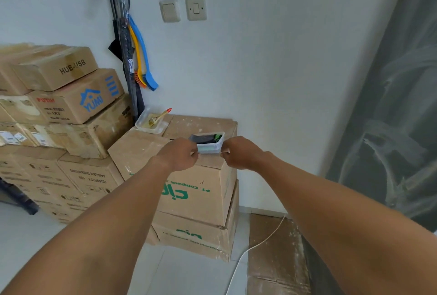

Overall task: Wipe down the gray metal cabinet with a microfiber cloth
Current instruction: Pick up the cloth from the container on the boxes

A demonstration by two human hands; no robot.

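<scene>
You are still getting ready. Your left hand (181,155) and right hand (238,152) each pinch one end of a small clear tub (209,144), at twelve o'clock from you, on top of a cardboard box (189,176). Dark stuff inside may be the cloth. No gray cabinet shows. Next, I think, you take the cloth out and find the cabinet.

Left hand (181,155) and right hand (238,152) gripping plastic container (209,145) atop cardboard box (189,190)

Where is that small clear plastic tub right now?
Mid-frame in the head view, the plastic tub sits atop the stacked cardboard boxes, gripped between both hands.
</scene>
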